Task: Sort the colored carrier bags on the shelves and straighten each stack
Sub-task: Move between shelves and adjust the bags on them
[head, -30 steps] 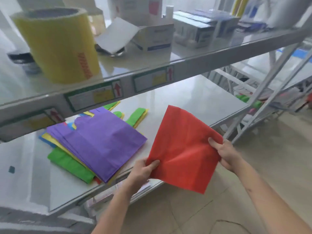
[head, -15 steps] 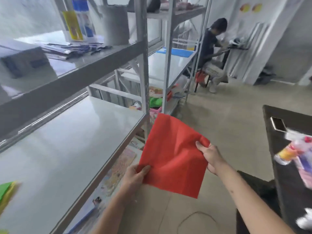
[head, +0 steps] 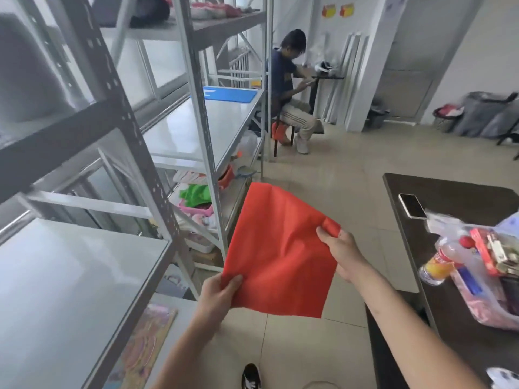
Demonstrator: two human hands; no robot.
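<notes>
Holding a red bag up in the air over the floor, the person keeps it spread flat between both hands, beside the shelves and clear of them. The left hand pinches the bag's lower left corner, thumb on top, so that grip is closed on the bag. The right hand holds the right edge, where the fabric curls over the fingers; that grip is closed on the bag too. A shoe shows on the floor below. To the left, a white shelf lies close by, set in a grey metal rack. To the right, a dark counter carries a phone, a bottle and a plastic bag of packets. Lower shelves further on hold green cloth and pink items. Beyond them a blue mat lies on a shelf, and a person sits on a stool.
</notes>
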